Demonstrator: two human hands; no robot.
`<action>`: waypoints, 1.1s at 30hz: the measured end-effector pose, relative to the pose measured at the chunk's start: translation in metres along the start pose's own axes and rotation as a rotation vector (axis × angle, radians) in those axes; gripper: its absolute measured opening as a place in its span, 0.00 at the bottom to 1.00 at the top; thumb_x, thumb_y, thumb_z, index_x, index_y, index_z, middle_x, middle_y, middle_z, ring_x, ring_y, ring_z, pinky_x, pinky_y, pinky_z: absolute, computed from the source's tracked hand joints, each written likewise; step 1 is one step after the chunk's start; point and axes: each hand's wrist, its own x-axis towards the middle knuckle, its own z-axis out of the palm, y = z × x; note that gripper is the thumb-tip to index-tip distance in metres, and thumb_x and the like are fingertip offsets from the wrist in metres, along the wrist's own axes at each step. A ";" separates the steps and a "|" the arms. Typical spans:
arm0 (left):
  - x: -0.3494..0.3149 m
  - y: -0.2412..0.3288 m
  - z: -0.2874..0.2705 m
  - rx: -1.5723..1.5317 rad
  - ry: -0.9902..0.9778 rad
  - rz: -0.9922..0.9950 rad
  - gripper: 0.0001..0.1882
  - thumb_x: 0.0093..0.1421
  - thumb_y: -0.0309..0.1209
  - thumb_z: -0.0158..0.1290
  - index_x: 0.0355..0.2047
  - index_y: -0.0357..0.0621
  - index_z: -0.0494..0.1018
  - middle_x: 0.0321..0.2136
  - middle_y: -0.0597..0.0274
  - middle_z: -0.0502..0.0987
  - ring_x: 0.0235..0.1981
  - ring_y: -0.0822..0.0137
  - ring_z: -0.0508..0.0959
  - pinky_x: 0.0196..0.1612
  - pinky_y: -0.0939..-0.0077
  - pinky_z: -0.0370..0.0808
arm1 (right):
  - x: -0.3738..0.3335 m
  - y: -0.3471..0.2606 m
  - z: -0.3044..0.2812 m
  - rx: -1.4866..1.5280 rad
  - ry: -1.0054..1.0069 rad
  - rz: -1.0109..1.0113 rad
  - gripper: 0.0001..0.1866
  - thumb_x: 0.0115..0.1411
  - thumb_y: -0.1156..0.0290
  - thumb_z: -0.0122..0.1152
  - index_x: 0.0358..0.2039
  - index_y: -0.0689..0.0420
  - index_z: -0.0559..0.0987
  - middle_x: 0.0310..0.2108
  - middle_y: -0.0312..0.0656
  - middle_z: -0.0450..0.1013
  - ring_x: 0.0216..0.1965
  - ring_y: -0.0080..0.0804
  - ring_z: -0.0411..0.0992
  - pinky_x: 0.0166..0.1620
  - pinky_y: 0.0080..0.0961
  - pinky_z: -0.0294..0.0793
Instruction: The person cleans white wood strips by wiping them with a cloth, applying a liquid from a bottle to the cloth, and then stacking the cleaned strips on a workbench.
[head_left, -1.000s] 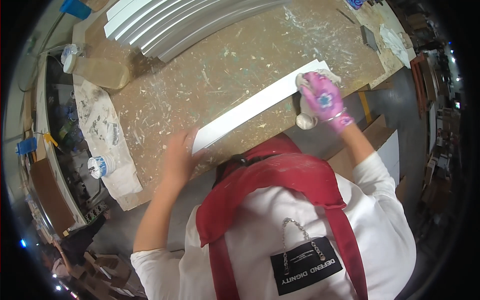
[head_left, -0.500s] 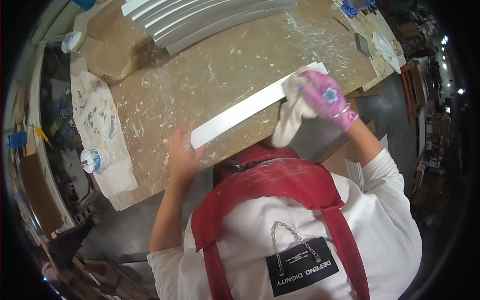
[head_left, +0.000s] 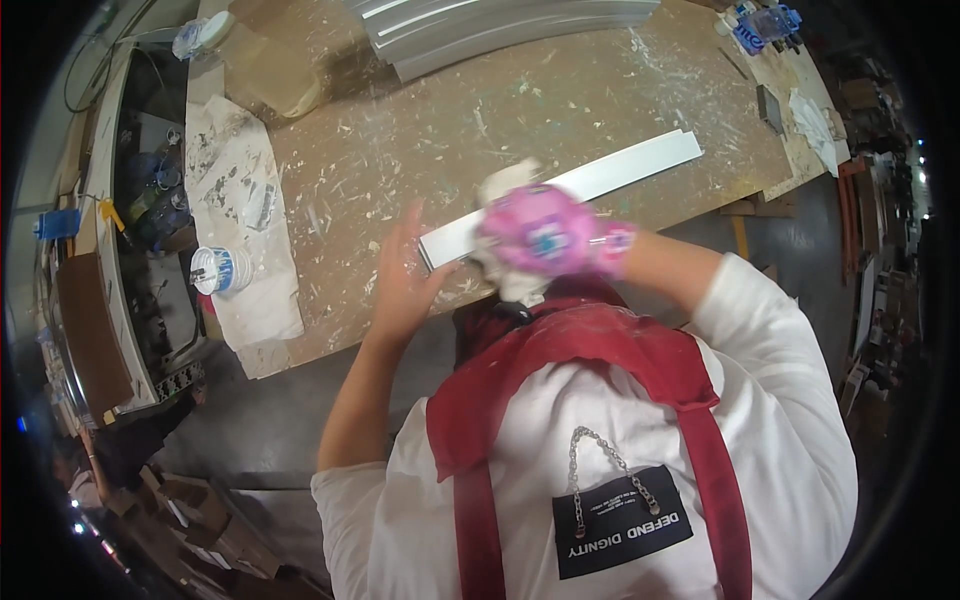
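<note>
A long white strip [head_left: 625, 170], like a piece of trim, lies slantwise across the worktable, with another white edge showing beneath it. My bare left hand [head_left: 408, 280] is at its left end, fingers stretched out and thumb apart, braced against the end. A pink patterned glove covers my right hand [head_left: 545, 235], which is blurred by motion. It is closed on an off-white cloth [head_left: 512, 180] and presses it onto the strip near the left end. The cloth drapes over the strip's near edge, and the glove hides part of the strip.
The brown worktable [head_left: 400, 140] is spattered with paint. More white strips [head_left: 480, 40] are stacked at its far side. A white tub [head_left: 222, 270] sits on stained paper [head_left: 232, 170] at left. A dark block [head_left: 769, 108] and a plastic bottle [head_left: 770, 22] are at the far right.
My right hand has slid the cloth leftward along the strip, from its right end to near the left end. My left hand stays at the left end. The whole view has shifted slightly.
</note>
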 end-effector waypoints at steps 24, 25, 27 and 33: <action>0.027 0.032 -0.023 -0.490 -0.193 -0.063 0.22 0.70 0.41 0.34 0.53 0.36 0.65 0.44 0.52 0.75 0.35 0.64 0.79 0.32 0.78 0.76 | 0.036 -0.054 0.007 -0.171 0.443 -0.085 0.06 0.52 0.63 0.53 0.25 0.50 0.71 0.20 0.39 0.68 0.24 0.34 0.71 0.27 0.35 0.67; 0.025 0.024 -0.020 -0.672 -0.188 -0.282 0.22 0.70 0.40 0.35 0.51 0.34 0.66 0.39 0.52 0.76 0.32 0.66 0.79 0.30 0.79 0.74 | 0.031 -0.044 -0.001 -0.199 0.453 -0.087 0.07 0.51 0.63 0.54 0.28 0.51 0.72 0.22 0.39 0.69 0.25 0.35 0.71 0.29 0.36 0.68; 0.028 0.010 -0.014 -0.874 -0.172 -0.525 0.21 0.69 0.39 0.36 0.48 0.33 0.68 0.33 0.53 0.78 0.26 0.68 0.77 0.26 0.81 0.72 | 0.010 -0.015 -0.016 -0.244 0.469 -0.070 0.12 0.50 0.63 0.56 0.35 0.51 0.72 0.25 0.40 0.71 0.26 0.39 0.72 0.32 0.39 0.70; 0.043 -0.003 -0.004 -0.972 -0.138 -0.662 0.20 0.68 0.39 0.37 0.40 0.32 0.71 0.28 0.52 0.79 0.19 0.72 0.74 0.18 0.86 0.64 | -0.108 0.176 -0.071 -0.932 0.366 0.439 0.29 0.51 0.49 0.60 0.49 0.50 0.69 0.45 0.45 0.71 0.47 0.40 0.72 0.47 0.37 0.75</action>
